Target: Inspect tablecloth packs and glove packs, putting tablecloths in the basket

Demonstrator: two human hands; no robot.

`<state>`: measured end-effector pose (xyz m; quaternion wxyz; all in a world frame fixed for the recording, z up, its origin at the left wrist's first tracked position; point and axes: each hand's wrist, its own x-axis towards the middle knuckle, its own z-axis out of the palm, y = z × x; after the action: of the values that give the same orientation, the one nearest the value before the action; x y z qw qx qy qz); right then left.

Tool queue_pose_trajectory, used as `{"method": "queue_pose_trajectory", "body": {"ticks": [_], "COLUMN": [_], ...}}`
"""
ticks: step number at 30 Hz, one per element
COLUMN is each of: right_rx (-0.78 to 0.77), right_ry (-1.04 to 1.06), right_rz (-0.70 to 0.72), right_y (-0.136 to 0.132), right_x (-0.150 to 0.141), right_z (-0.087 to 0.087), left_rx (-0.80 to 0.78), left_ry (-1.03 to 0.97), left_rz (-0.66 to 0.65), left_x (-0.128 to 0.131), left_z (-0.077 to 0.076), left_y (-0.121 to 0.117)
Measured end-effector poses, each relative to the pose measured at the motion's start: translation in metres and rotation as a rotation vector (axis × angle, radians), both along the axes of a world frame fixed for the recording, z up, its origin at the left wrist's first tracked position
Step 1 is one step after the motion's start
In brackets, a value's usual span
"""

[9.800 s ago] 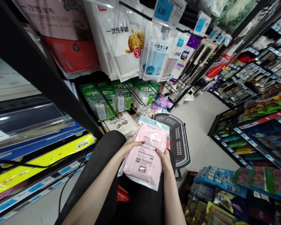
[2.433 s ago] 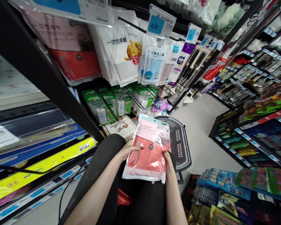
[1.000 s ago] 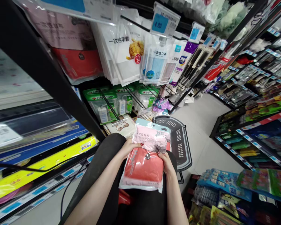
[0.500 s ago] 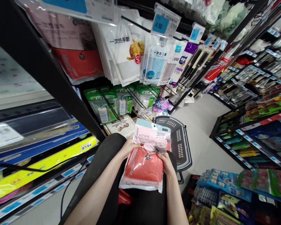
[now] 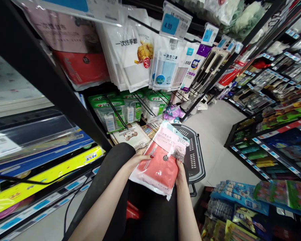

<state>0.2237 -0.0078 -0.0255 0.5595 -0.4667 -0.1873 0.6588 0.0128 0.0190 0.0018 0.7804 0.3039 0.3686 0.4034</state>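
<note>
Between my hands, above my knees, is a pack of disposable tablecloth (image 5: 163,164), pink at the top and red below, in a clear plastic bag. It leans with its top edge toward the right. My left hand (image 5: 139,160) grips its left edge, thumb on the front and the other fingers hidden behind. On the right edge my right hand (image 5: 181,171) closes the same way, thumb in front. Just beyond the pack is a grey shopping basket (image 5: 198,157), partly covered by it.
A similar red tablecloth pack (image 5: 82,68) hangs at upper left, beside white glove packs (image 5: 130,50) and mask packs (image 5: 167,67). Green-topped packs (image 5: 110,115) hang lower on bare hooks. Grey floor (image 5: 215,134) runs along the aisle. Snack bags (image 5: 240,197) fill a display at lower right.
The tablecloth pack has tilted clockwise, its top swinging to the right and slightly up. Both hands keep hold of it, with the right hand a little higher.
</note>
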Motion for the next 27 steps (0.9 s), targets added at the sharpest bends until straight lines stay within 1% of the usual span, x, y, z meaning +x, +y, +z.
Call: {"method": "queue_pose_trajectory", "body": {"ticks": [1,4,6,9,13,16,18,22,27], "right_rx": [-0.006,-0.037,-0.023,0.037,0.083,0.084,0.074,0.075,0.080], "right_ry": [0.025,0.091,0.127,0.156,0.083,-0.017,-0.054,-0.094,-0.129], "right_rz": [-0.020,-0.016,-0.032,-0.022,0.127,0.223,0.248,0.235,0.227], "right_y": [0.000,-0.002,-0.003,-0.003,-0.002,-0.001,-0.001,-0.002,-0.003], "right_x": [0.001,0.006,0.008,0.010,0.005,0.001,-0.001,-0.002,-0.002], "right_z": [-0.001,-0.003,-0.002,0.002,0.007,0.009,0.010,0.011,0.011], "left_rx": [0.008,0.046,0.085,0.111,0.095,0.086,0.098,0.133,0.147], "left_ry": [0.000,-0.010,0.000,0.058,0.118,0.150,0.160,0.179,0.169], "left_rz": [-0.042,-0.173,-0.193,-0.109,0.050,0.121,0.126,0.106,0.089], "left_x": [0.000,0.001,0.002,0.004,0.004,0.003,0.002,0.002,0.003], "left_z": [0.001,0.004,0.005,0.005,0.002,-0.001,-0.003,-0.004,-0.001], "left_y": [-0.001,-0.004,-0.004,-0.002,0.002,0.003,0.004,0.004,0.004]}}
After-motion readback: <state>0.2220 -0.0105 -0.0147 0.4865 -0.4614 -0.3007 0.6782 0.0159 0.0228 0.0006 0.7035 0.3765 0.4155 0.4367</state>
